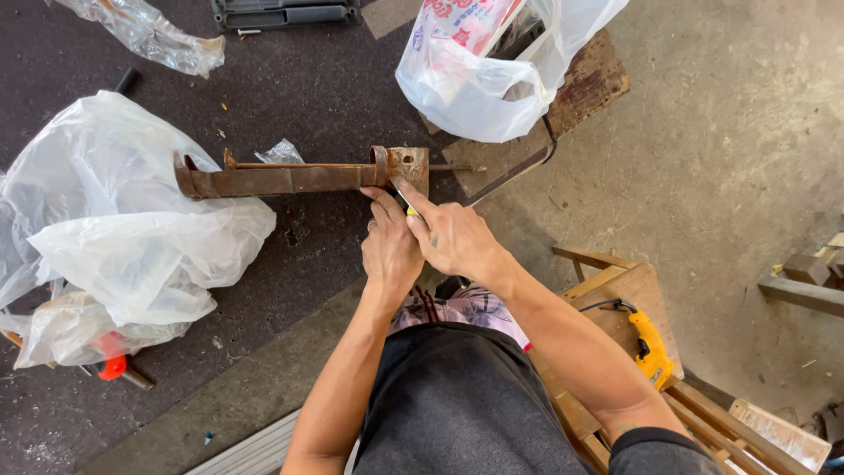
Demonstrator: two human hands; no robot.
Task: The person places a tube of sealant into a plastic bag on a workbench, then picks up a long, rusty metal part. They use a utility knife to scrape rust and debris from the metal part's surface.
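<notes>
- Rusty metal bracket (290,179) flat on the dark floor mat (325,97), just far of both hands; long axis left to right, nearly level across the view.
- Left end forked into two upturned prongs; right end closed by a squarish plate, paler and pitted.
- Surface brown, flaky, rough; channel-like section along the bar.
- Left hand (389,251) knuckles up, fingers curled tight and extended toward the plate end, fingertips touching the near edge of the bracket; contents of the grasp hidden.
- Right hand (453,237) laid over the left, index finger stretched along a thin metal tool (406,195), fingers closed on it; tip of the tool against the plate.
- Both forearms reaching far from the body, converging at the bracket's right end.
- Crumpled clear plastic sheeting (123,220) left of the bracket, touching its forked end.
- White plastic bag (492,84) far right on a worn wooden board (589,84).
- Yellow power drill (651,347) on a wooden stool (633,290) near right.
</notes>
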